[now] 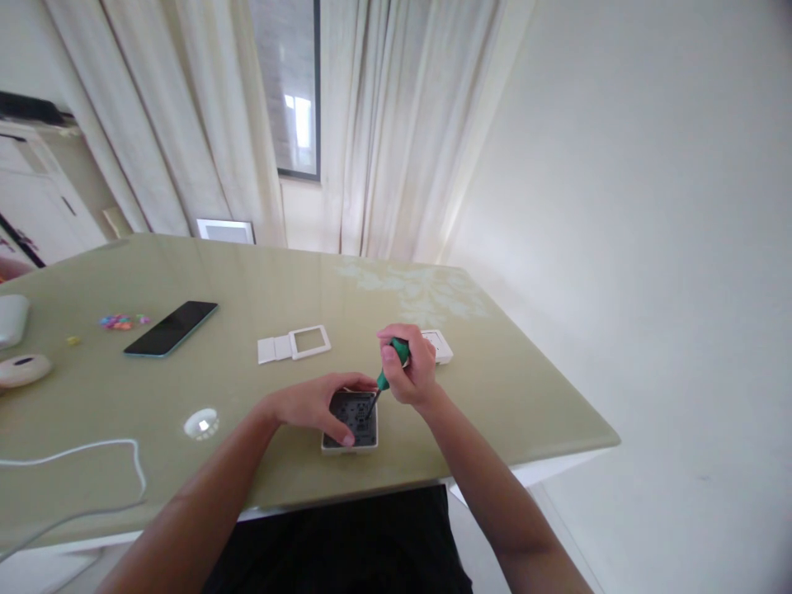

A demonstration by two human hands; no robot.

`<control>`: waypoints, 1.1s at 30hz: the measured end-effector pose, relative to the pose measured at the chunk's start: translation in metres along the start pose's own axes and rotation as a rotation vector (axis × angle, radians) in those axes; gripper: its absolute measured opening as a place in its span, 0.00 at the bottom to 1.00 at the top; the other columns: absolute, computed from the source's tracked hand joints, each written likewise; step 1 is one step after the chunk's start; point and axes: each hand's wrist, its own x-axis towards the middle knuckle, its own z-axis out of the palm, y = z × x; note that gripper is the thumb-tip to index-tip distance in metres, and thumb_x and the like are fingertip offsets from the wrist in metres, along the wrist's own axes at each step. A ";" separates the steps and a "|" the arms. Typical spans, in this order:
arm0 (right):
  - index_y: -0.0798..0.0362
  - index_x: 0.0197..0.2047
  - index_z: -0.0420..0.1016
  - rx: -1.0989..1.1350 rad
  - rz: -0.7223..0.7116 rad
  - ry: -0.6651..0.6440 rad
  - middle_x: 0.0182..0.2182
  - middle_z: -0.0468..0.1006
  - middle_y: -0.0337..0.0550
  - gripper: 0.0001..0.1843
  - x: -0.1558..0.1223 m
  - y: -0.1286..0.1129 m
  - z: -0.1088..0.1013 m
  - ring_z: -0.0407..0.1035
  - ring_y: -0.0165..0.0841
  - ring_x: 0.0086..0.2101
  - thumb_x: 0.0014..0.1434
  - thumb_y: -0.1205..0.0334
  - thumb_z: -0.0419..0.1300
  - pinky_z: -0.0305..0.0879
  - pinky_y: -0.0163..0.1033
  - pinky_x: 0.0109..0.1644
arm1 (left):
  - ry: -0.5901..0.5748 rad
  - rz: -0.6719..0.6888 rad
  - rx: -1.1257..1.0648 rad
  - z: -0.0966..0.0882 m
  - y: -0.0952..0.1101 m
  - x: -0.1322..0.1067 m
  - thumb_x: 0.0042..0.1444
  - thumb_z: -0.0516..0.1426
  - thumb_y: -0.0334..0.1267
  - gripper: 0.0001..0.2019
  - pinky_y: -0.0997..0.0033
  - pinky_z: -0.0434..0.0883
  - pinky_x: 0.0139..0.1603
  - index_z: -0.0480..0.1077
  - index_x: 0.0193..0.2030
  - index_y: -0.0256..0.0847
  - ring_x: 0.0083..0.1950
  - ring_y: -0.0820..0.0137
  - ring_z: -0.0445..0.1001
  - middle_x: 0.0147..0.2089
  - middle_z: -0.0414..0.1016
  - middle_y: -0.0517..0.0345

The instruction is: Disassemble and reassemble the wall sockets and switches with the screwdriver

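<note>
Near the table's front edge lies a square wall socket (357,410), its dark back facing up inside a white rim. My left hand (315,404) grips it, the thumb across the near side and the fingers along the far side. In my right hand (413,367) is a screwdriver (383,381) with a green handle, closed in the fist. Its thin shaft slants down to the left, and the tip meets the dark back of the socket. Just behind my right hand sits a second white socket (439,345), partly hidden by it.
White frame pieces (295,343) lie beyond my left hand on the glossy green table (247,462). Further left are a phone (172,328), small colourful bits (117,322), a white cable (74,450) and a pale rounded object (25,370). A wall (649,247) stands at the right.
</note>
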 end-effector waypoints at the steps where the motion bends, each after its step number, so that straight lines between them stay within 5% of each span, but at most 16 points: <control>1: 0.44 0.54 0.75 -0.005 -0.006 0.013 0.30 0.78 0.37 0.09 -0.001 -0.001 -0.001 0.71 0.31 0.25 0.73 0.57 0.59 0.70 0.38 0.32 | 0.016 -0.009 0.031 0.002 0.001 0.000 0.44 0.80 0.45 0.45 0.44 0.70 0.75 0.74 0.70 0.45 0.71 0.45 0.77 0.70 0.79 0.47; 8: 0.45 0.55 0.72 -0.008 0.032 0.086 0.27 0.74 0.36 0.10 -0.006 0.000 -0.006 0.67 0.31 0.22 0.76 0.55 0.54 0.67 0.39 0.28 | 0.035 -0.028 0.138 0.007 0.009 0.000 0.44 0.79 0.45 0.44 0.48 0.71 0.74 0.76 0.70 0.49 0.67 0.46 0.79 0.68 0.82 0.52; 20: 0.45 0.52 0.74 -0.083 -0.026 -0.028 0.32 0.81 0.40 0.10 -0.003 -0.009 -0.012 0.72 0.32 0.25 0.77 0.53 0.54 0.67 0.39 0.31 | 0.015 -0.028 0.145 0.010 0.008 0.002 0.46 0.78 0.49 0.41 0.55 0.77 0.64 0.77 0.68 0.49 0.57 0.52 0.83 0.59 0.85 0.56; 23: 0.47 0.46 0.76 -0.196 -0.050 -0.151 0.27 0.80 0.37 0.11 0.013 -0.021 -0.025 0.70 0.30 0.24 0.75 0.49 0.61 0.63 0.38 0.32 | 0.028 -0.036 0.150 0.011 0.008 0.002 0.45 0.78 0.48 0.42 0.56 0.78 0.62 0.77 0.68 0.48 0.57 0.52 0.83 0.59 0.85 0.56; 27: 0.49 0.31 0.71 -0.507 0.042 -0.431 0.19 0.72 0.34 0.25 0.041 -0.042 -0.040 0.64 0.29 0.21 0.75 0.41 0.62 0.52 0.37 0.30 | 0.041 -0.046 0.155 0.012 0.008 0.002 0.45 0.78 0.47 0.41 0.57 0.79 0.61 0.77 0.68 0.47 0.56 0.52 0.84 0.57 0.86 0.57; 33: 0.49 0.35 0.74 -0.402 0.121 -0.814 0.24 0.76 0.34 0.16 0.070 -0.062 -0.052 0.66 0.30 0.24 0.75 0.53 0.62 0.51 0.37 0.32 | 0.024 -0.028 0.145 0.014 0.005 0.003 0.47 0.77 0.48 0.38 0.59 0.79 0.58 0.79 0.66 0.48 0.55 0.52 0.84 0.55 0.86 0.58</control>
